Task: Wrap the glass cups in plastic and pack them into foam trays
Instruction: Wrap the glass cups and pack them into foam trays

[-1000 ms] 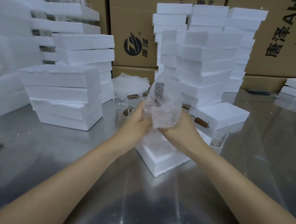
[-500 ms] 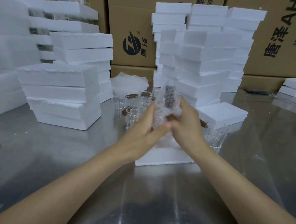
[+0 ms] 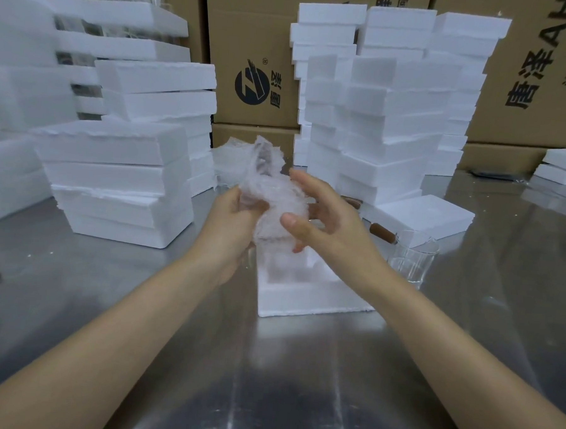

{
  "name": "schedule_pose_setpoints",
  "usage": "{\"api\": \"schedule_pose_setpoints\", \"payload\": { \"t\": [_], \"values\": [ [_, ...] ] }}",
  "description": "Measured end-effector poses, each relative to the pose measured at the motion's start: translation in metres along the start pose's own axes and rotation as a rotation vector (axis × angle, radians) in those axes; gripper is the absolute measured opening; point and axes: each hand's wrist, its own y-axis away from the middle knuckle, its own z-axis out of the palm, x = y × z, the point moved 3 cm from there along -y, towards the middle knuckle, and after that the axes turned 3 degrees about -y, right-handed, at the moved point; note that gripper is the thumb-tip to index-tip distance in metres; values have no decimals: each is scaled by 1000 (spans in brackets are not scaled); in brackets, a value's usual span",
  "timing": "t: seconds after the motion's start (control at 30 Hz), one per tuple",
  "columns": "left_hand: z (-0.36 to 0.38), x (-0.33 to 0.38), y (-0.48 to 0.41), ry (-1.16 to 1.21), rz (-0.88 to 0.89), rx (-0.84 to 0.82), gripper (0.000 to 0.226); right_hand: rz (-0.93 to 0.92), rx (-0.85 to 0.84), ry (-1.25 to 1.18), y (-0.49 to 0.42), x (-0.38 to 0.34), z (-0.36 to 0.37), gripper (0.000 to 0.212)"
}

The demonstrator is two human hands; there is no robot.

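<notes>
head view, left fingers (image 3: 253, 209) clamped on wrapped cup (image 3: 274, 194), right fingers (image 3: 310, 184) apart beside it

Both your forearms bare, coming in from bottom corners, meeting mid-frame, hands at roughly same height. Your left hand (image 3: 232, 224): back toward you, fingers curled round bubble wrap bundle (image 3: 269, 194), gripping its lower left side. Your right hand (image 3: 330, 223) looser: fingers (image 3: 304, 180) spread, near straight, thumb resting on bundle's front.

The bubble wrap (image 3: 271, 194) is blurred, so its contents cannot be told. The left hand (image 3: 232, 224) and right hand (image 3: 328, 225) hide the far part of the foam tray (image 3: 303, 299).
</notes>
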Motion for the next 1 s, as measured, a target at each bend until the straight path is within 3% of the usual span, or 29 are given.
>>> {"api": "schedule_pose_setpoints", "payload": {
  "t": [0.13, 0.27, 0.37, 0.43, 0.5, 0.6, 0.67, 0.77, 1.0],
  "values": [
    [5, 4, 4, 21, -87, -269, 31, 115, -53, 174, -2, 9, -1, 90],
    [1, 3, 8, -108, -177, -408, 59, 169, -213, 144, 0, 16, 6, 61],
    [1, 2, 5, -110, -186, -317, 60, 150, -152, 4, -2, 11, 2, 41],
    [6, 5, 2, 62, -211, -265, 41, 166, -44, -170, -6, 13, -3, 45],
    [9, 7, 1, 186, -204, -199, 47, 168, 58, -367, -9, 14, -11, 50],
    [8, 5, 0, -178, 14, -147, 55, 145, 107, -567, -10, 13, -21, 41],
    [3, 1, -1, -277, 115, -54, 38, 163, 84, -583, -9, 15, -21, 40],
    [-3, 1, -4, -150, 176, 17, 18, 192, 36, -561, -8, 19, -15, 38],
    [-3, 3, -2, -173, 304, 90, 12, 199, -10, -537, -7, 18, -8, 29]
  ]
}}
